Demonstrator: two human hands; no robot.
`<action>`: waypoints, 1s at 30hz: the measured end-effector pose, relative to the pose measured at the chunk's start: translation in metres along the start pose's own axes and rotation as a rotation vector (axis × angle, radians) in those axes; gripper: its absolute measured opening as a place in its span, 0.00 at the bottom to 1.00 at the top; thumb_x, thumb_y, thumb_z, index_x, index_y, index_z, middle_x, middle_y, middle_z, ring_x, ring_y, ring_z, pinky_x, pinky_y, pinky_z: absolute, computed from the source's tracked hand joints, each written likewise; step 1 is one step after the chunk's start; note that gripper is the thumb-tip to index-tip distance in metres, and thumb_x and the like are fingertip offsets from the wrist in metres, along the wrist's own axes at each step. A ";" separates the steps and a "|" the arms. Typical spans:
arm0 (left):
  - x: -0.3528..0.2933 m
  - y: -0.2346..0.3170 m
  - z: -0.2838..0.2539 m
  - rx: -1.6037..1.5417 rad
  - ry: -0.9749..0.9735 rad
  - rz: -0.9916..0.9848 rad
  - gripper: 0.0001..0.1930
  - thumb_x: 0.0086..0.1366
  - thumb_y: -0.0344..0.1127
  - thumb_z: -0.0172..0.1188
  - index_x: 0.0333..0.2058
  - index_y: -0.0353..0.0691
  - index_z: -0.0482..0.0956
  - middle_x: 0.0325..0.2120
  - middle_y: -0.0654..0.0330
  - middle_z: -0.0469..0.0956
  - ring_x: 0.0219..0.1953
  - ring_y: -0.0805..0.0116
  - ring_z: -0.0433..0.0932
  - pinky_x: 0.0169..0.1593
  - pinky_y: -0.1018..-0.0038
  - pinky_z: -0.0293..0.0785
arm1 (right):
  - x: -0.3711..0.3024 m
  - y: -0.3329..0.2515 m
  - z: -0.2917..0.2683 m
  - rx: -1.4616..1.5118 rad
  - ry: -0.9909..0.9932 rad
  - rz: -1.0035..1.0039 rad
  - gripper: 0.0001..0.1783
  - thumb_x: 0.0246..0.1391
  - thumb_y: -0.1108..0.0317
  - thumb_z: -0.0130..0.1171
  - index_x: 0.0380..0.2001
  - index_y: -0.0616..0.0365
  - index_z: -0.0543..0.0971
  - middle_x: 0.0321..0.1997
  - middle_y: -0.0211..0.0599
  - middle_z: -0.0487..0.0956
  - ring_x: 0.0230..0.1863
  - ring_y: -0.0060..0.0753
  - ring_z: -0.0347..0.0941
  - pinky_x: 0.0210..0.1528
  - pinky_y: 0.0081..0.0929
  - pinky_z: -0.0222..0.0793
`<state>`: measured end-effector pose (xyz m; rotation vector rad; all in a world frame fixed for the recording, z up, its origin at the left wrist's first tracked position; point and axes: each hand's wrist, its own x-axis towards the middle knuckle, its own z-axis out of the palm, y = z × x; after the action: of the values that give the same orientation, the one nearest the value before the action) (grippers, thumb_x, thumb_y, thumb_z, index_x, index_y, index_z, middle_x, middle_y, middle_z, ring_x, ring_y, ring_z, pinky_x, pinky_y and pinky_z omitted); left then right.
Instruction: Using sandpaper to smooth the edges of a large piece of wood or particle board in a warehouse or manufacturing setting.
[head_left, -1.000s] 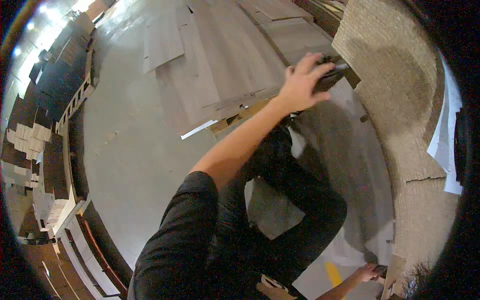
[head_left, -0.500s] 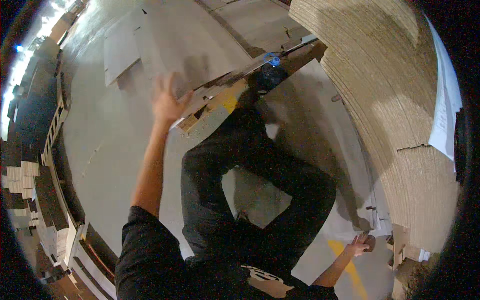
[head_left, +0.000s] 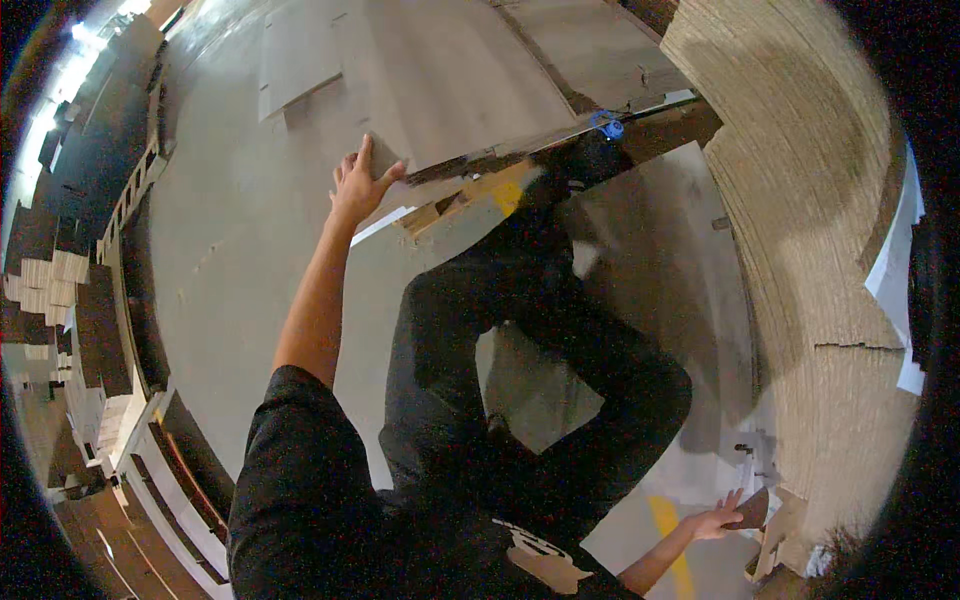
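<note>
Hovering or resting, cannot tell which, left hand (head_left: 362, 185) at near-left corner of grey board (head_left: 450, 90), fingers apart. Board lies flat ahead of bent legs (head_left: 450, 330). Right hand (head_left: 710, 521) low at right, by brown piece (head_left: 752, 510); some fingers apart, cannot tell if clamped on it. Tall tan stack (head_left: 800, 200) beyond.

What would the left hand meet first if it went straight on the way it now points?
The left hand would probably meet the grey boards first; depth is unclear, so it may be touching them.
</note>
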<state>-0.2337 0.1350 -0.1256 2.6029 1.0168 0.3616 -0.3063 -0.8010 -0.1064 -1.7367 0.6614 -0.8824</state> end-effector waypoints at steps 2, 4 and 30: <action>0.004 -0.025 0.004 -0.149 0.021 0.040 0.52 0.59 0.69 0.65 0.74 0.50 0.52 0.58 0.45 0.75 0.66 0.45 0.65 0.66 0.38 0.57 | 0.005 -0.002 0.011 0.132 0.009 0.039 0.43 0.75 0.40 0.30 0.55 0.74 0.77 0.58 0.52 0.81 0.61 0.49 0.77 0.62 0.49 0.72; -0.003 -0.034 0.004 -0.302 0.039 0.086 0.49 0.59 0.63 0.70 0.71 0.47 0.58 0.55 0.45 0.76 0.60 0.48 0.71 0.63 0.44 0.65 | -0.004 -0.014 0.029 -0.056 -0.043 -0.154 0.41 0.75 0.43 0.30 0.54 0.74 0.78 0.57 0.51 0.82 0.58 0.48 0.78 0.62 0.47 0.72; -0.347 0.172 -0.087 -1.332 -0.531 -0.299 0.17 0.69 0.37 0.67 0.48 0.30 0.78 0.39 0.57 0.84 0.35 0.70 0.82 0.40 0.70 0.79 | -0.073 -0.087 0.107 -0.291 -0.270 -0.739 0.20 0.73 0.66 0.47 0.54 0.76 0.76 0.59 0.55 0.79 0.58 0.49 0.76 0.65 0.41 0.63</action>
<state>-0.4073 -0.2061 -0.0199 1.2157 0.5909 0.1463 -0.2595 -0.6582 -0.0631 -2.3682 -0.0634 -1.0411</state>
